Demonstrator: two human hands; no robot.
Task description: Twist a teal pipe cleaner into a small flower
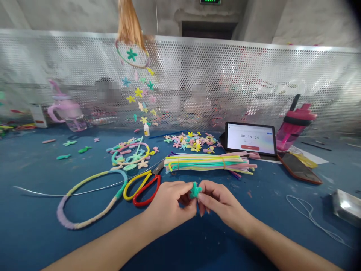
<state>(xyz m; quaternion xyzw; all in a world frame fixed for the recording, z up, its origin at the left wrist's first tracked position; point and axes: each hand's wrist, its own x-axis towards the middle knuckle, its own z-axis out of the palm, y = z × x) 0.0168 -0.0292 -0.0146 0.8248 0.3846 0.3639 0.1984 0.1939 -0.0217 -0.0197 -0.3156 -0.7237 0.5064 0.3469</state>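
Between my two hands is a small teal pipe-cleaner flower (195,191) with rounded petals. The fingers and thumb of my left hand (172,201) pinch its left side. My right hand (221,199) grips it from the right, thumb against a petal. Just beyond my hands lies a banded bundle of pastel pipe cleaners (208,162). Scissors (146,184) with one yellow and one red handle rest beside my left hand. Further left, a hoop wrapped in several colours (93,178) lies flat, and a thin wire (98,190) crosses it.
Behind the bundle sits a pile of pastel flowers (194,141). A smaller hoop (148,150) lies among more flowers. A tablet (251,138), phone (300,167) and pink cup (295,126) stand or lie right; a lilac bottle (69,111) stands left. Flowers hang below a suspended hoop (148,60).
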